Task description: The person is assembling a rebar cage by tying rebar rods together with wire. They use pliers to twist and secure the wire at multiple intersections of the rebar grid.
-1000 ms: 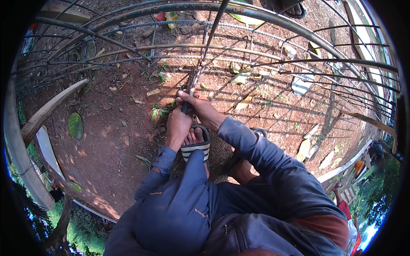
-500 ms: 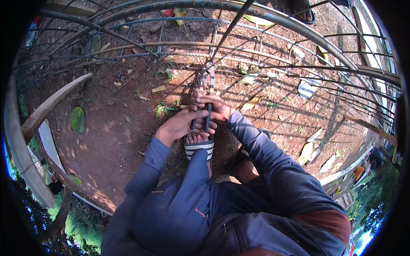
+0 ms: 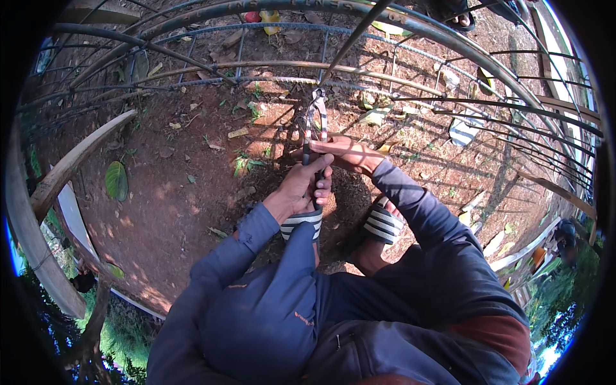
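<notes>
- Gripping a pair of pincers [image 3: 309, 123], the left hand [image 3: 300, 186] has its fingers curled around the dark handles; the right hand [image 3: 350, 154] lies across their upper part, and I can't tell how firmly its fingers close.
- The pincers stand over the bare ground [image 3: 212, 173] in front of the feet, head pointing away from the body, just short of a ribbed steel bar [image 3: 276, 79]; whether the tip touches metal or wire, I can't make out.
- The two handles sit slightly apart, and the arms bow around a narrow gap.
- By my guess the tool is rigid, fairly weighty for its size and hard to break, with most of the weight in the metal head.
- The dark grips look like the place to hold, low down for leverage (the bare metal arms would probably feel slicker).
- Counting: one pair of pincers, two hands on or against it, two striped sandals [image 3: 383, 224] on the feet below.
- Around them: one large green leaf [image 3: 117, 181] lying at left, one red object [image 3: 253, 17] at the top, and one other person's foot [image 3: 463, 20] at upper right.
- The bars overlap too much for me to count.
</notes>
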